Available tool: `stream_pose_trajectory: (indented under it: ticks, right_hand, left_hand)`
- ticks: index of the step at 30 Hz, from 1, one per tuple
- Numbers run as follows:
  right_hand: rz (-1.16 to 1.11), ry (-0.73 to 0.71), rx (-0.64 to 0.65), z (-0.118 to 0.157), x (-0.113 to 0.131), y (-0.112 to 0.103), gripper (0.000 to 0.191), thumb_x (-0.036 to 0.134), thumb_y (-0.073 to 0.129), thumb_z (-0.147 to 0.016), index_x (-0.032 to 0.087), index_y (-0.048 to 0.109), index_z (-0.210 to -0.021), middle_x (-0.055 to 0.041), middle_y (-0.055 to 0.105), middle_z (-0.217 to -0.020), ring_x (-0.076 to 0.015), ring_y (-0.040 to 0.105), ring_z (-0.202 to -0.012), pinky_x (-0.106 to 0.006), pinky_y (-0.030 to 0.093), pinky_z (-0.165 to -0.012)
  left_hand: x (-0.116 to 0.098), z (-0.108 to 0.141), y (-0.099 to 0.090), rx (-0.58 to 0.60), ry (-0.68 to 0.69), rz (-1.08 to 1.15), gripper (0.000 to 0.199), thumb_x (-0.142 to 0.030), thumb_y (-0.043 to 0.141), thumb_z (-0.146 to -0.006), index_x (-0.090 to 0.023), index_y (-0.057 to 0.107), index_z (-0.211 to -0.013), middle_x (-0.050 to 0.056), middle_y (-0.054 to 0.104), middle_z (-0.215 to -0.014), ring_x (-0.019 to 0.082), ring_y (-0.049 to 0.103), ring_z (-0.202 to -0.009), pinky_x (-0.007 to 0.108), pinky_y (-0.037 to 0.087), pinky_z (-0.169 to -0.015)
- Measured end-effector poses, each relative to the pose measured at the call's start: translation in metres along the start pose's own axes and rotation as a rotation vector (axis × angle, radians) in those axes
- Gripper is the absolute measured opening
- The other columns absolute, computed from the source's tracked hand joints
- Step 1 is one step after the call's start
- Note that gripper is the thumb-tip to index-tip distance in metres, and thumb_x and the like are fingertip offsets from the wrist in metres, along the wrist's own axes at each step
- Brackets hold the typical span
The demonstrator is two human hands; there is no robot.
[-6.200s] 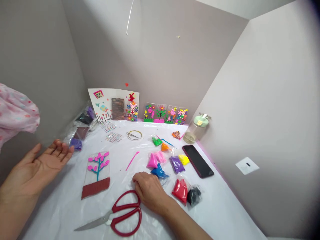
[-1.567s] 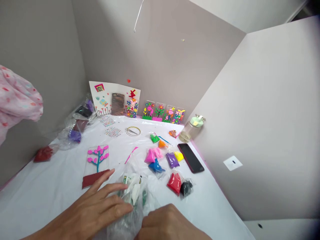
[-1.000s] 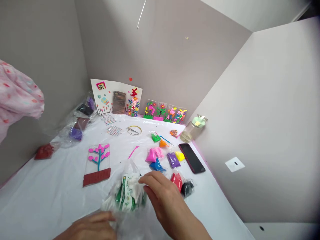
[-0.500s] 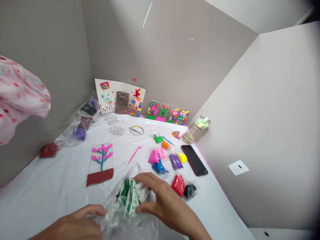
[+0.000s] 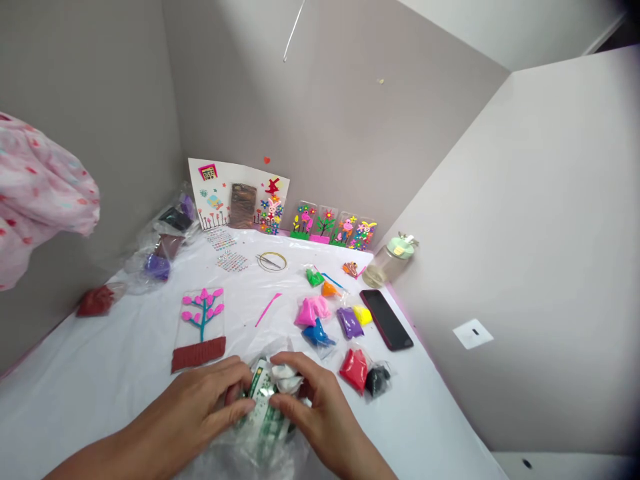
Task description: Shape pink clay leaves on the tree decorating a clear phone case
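A green and white printed packet (image 5: 265, 400) wrapped in crinkled clear plastic sits at the front of the white-covered table (image 5: 115, 387). My left hand (image 5: 200, 400) grips it from the left, and my right hand (image 5: 315, 400) curls over it from the right. Their fingertips almost meet on the packet and hide part of its print. Just beyond my left hand lies a clear panel (image 5: 200, 327) with a pink and teal clay tree over a red-brown clay strip. Small bags of coloured clay (image 5: 320, 313) lie beyond my right hand.
A black phone (image 5: 386, 320) and a green-lidded bottle (image 5: 389, 263) stand at the right wall. Decorated panels (image 5: 333, 223) and a white card (image 5: 235, 193) line the back. Bagged clay (image 5: 157, 267) lies by the left wall, and pink fabric (image 5: 35, 193) hangs at far left.
My left hand has moved up from the lower edge and now grips the packet's left side. My right hand has closed over it, and the camera view has shifted slightly.
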State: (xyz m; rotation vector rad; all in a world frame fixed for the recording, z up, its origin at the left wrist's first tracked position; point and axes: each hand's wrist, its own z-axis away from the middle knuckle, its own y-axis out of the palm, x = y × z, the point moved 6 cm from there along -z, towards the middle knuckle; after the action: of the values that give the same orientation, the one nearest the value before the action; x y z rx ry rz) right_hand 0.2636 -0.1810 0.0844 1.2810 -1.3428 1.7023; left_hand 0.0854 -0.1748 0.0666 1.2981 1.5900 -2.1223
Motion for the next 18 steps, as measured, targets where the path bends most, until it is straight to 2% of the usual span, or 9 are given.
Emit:
stream_pose_trajectory:
  ticks: [2,5,11,15,18]
  right_hand:
    - [-0.059,0.029,-0.026,-0.0007,-0.0057,0.0022,0.037,0.016,0.073,-0.082,0.025,0.070,-0.117,-0.0010,0.072,-0.108,-0.0135,0.060,-0.077,-0.024,0.050,-0.073]
    - [-0.178,0.039,-0.068,0.0000,-0.0095,0.0028,0.031,0.021,0.071,-0.082,0.024,0.069,-0.113,0.0000,0.067,-0.098,-0.0109,0.053,-0.067,-0.022,0.045,-0.062]
    - [-0.313,0.023,-0.201,0.0004,-0.0028,-0.0042,0.025,0.029,0.074,-0.079,0.021,0.066,-0.102,-0.0014,0.064,-0.091,-0.0153,0.056,-0.076,-0.024,0.048,-0.065]
    - [-0.326,0.057,-0.190,-0.0029,-0.0023,-0.0031,0.026,0.031,0.074,-0.078,0.022,0.065,-0.100,-0.0001,0.062,-0.086,-0.0154,0.056,-0.073,-0.024,0.049,-0.064]
    - [-0.292,0.059,-0.159,-0.0016,-0.0050,-0.0022,0.025,0.032,0.073,-0.079,0.022,0.064,-0.101,0.0003,0.062,-0.087,-0.0146,0.056,-0.072,-0.024,0.048,-0.064]
  left_hand:
    - [0.0002,-0.0027,-0.0016,0.028,-0.048,0.006,0.016,-0.036,0.058,-0.092,-0.023,0.060,-0.084,-0.004,0.060,-0.079,0.015,0.060,-0.071,0.025,0.040,-0.064]
    - [-0.0006,-0.0025,-0.0018,0.059,-0.073,0.019,0.016,-0.037,0.065,-0.085,-0.023,0.058,-0.084,-0.005,0.058,-0.084,0.016,0.060,-0.075,0.026,0.041,-0.068]
    - [0.0016,-0.0008,0.0064,0.080,-0.085,0.009,0.024,-0.025,0.066,-0.074,-0.023,0.043,-0.076,-0.005,0.055,-0.083,0.016,0.057,-0.076,0.027,0.039,-0.067]
    - [0.0031,-0.0023,0.0037,0.082,-0.080,0.027,0.019,-0.027,0.066,-0.077,-0.023,0.047,-0.078,-0.004,0.056,-0.085,0.018,0.057,-0.081,0.028,0.040,-0.071]
    - [0.0051,0.0029,-0.0001,0.066,-0.021,0.017,0.011,-0.029,0.065,-0.083,-0.024,0.055,-0.082,-0.003,0.060,-0.091,0.019,0.059,-0.086,0.029,0.043,-0.075]
